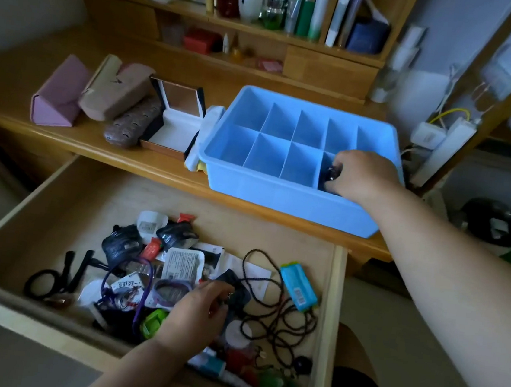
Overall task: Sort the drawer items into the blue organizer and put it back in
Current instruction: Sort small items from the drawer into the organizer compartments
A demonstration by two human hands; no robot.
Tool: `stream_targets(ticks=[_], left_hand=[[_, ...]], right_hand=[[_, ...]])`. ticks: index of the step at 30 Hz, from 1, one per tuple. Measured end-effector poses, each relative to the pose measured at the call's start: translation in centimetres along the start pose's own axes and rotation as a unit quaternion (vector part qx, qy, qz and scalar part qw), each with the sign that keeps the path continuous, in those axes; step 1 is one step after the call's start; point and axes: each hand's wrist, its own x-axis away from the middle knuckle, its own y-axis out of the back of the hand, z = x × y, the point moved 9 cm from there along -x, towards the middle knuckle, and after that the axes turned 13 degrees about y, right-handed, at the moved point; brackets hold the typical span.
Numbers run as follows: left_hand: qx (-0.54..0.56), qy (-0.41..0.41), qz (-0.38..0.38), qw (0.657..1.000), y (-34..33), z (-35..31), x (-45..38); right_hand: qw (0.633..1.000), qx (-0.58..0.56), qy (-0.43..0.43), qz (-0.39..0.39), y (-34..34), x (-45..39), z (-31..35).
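Organizer: blue organizer (pixel 282 193) on the wooden desk (pixel 74 139), at about 2 o'clock from the open drawer; two rows of compartments, those in view bare.
Right hand: right hand (pixel 364 176) reaches into the near row, at the organizer's 4 o'clock corner; fingers curled round a small dark shiny object (pixel 332 172), grasping it inside that compartment. What the object is cannot be told.
Left hand: left hand (pixel 196 313) down in the drawer (pixel 333 312), fingers bent over the heap at its centre, fingertips pinching something small and dark; exactly what cannot be told.
Drawer contents: black cords (pixel 269 317) looped at 3 o'clock of the left hand; a teal pack (pixel 298 287) just beyond them at 2 o'clock; dark foil packets (pixel 122 244) at 11 o'clock; black scissors (pixel 59 273) at 9 o'clock near the left wall; a green clip (pixel 154 321) touching the left wrist side; a purple cord (pixel 143 288) across the packets.
Desk, 10 o'clock of the organizer: pink folded case (pixel 57 100), beige case (pixel 113 93), brown patterned case (pixel 132 126), open white-lined box (pixel 176 122).
Shelf: bottles and books (pixel 304 12) at 12 o'clock, blurred.
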Motion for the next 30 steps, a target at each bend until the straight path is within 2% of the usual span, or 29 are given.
stream_targets(ticks=[2, 3, 4, 6, 7, 8, 11, 14, 16, 17, 19, 22, 24, 26, 28, 30], left_hand=[[-0.006, -0.004, 0.003, 1.0, -0.1, -0.1, 0.1], [-0.007, -0.003, 0.004, 1.0, -0.1, -0.1, 0.1], [-0.006, -0.003, 0.003, 1.0, -0.2, 0.0, 0.1], [-0.001, 0.002, 0.001, 1.0, -0.2, 0.0, 0.1], [0.002, 0.005, 0.0, 1.0, -0.1, -0.1, 0.1], [0.004, 0.007, -0.002, 1.0, 0.0, -0.1, 0.1], [0.016, 0.022, -0.011, 1.0, 0.8, 0.1, 0.1], [0.022, 0.042, -0.02, 0.999, 1.9, 1.0, 0.2], [0.012, 0.051, -0.022, 0.998, 2.4, 1.5, 0.4], [0.01, 0.055, -0.025, 0.998, 2.6, 1.7, 0.5], [0.017, 0.058, -0.033, 0.998, 2.9, 2.0, 0.6], [0.017, 0.051, -0.045, 0.998, 3.1, 1.8, 0.7], [0.025, 0.045, -0.062, 0.997, 3.4, 1.9, 0.5], [0.04, 0.044, -0.092, 0.994, 4.1, 2.3, 0.3], [0.061, 0.05, -0.114, 0.99, 4.6, 2.9, 0.1], [0.08, 0.058, -0.118, 0.988, 4.6, 3.4, -0.2]], right_hand=[[1.0, -0.006, -0.012, 0.012, -0.2, 0.2, -0.5], [0.999, -0.025, -0.001, -0.031, 0.5, 0.7, -0.5], [0.992, -0.047, 0.027, -0.116, 1.8, 1.8, -0.1], [0.938, -0.065, 0.141, -0.311, 4.4, 6.3, 2.4], [0.915, -0.063, 0.203, -0.343, 4.3, 8.9, 4.1], [0.907, -0.065, 0.257, -0.328, 3.2, 11.1, 5.9], [0.925, -0.064, 0.333, -0.171, -4.1, 15.8, 9.5], [0.948, 0.022, 0.303, 0.094, -13.1, 17.5, 10.6], [0.921, 0.126, 0.281, 0.239, -17.8, 18.3, 10.3], [0.9, 0.172, 0.281, 0.286, -19.4, 18.5, 10.3], [0.884, 0.201, 0.284, 0.314, -20.9, 18.5, 10.7], [0.89, 0.17, 0.276, 0.322, -21.5, 18.4, 11.0], [0.922, 0.078, 0.246, 0.289, -19.6, 17.8, 10.6], [0.955, -0.082, 0.209, 0.192, -15.7, 16.5, 9.6], [0.953, -0.226, 0.187, 0.074, -10.6, 15.1, 8.1], [0.919, -0.356, 0.167, -0.036, -5.2, 13.7, 6.6]])
